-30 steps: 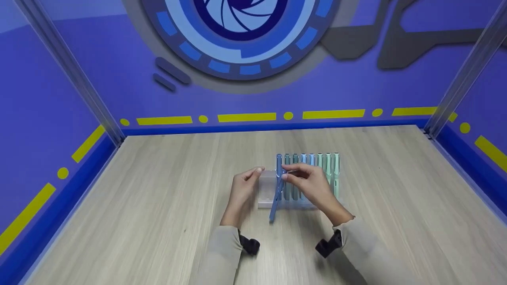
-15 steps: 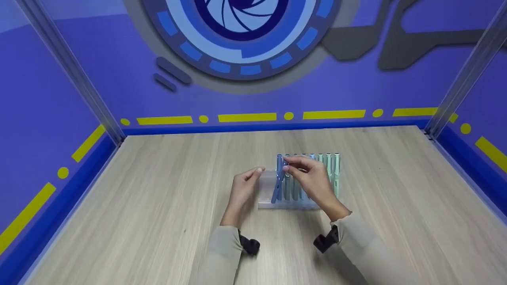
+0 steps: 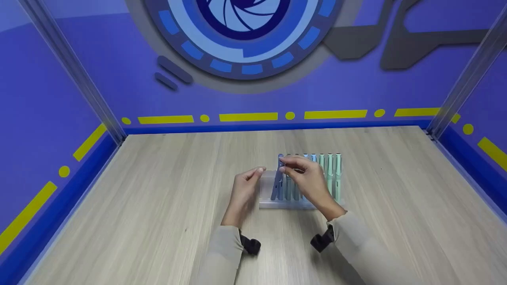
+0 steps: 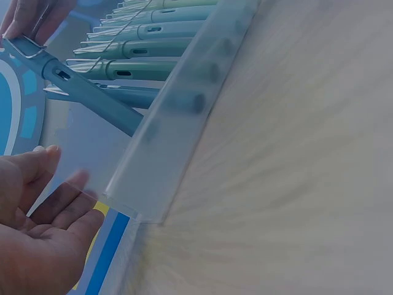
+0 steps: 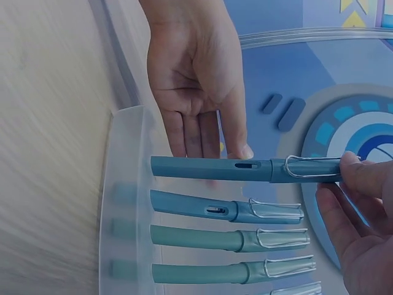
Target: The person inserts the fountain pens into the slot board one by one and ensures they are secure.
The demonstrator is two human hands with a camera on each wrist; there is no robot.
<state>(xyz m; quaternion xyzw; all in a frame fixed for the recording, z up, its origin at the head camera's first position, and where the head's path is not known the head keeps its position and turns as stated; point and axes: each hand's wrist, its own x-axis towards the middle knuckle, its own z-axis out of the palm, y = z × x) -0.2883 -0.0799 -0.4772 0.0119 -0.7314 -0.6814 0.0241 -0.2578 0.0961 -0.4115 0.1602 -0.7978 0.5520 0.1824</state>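
My right hand (image 3: 311, 180) pinches a dark blue fountain pen (image 5: 209, 169) at its capped end, between thumb and fingers. The pen tilts slightly, with its lower end at the front trough of a clear pen stand (image 3: 267, 205); in the left wrist view that end meets the frosted lip. My left hand (image 3: 244, 190) holds the stand's left edge, thumb in front and fingertips behind the clear panel. Beside the held pen stands another blue pen (image 5: 190, 206), then several green and light blue pens (image 3: 330, 170) in a row, some hidden by my right hand.
The stand rests on a wood-grain table (image 3: 158, 206). Blue printed walls (image 3: 91, 79) with yellow marks enclose the back and sides. At the stand's left end, a stretch of bare clear panel (image 3: 267, 184) shows beside the pens.
My right hand has moved the blue pen up and back, so its lower end went from in front of the stand to the trough. The left hand stays at the stand's edge.
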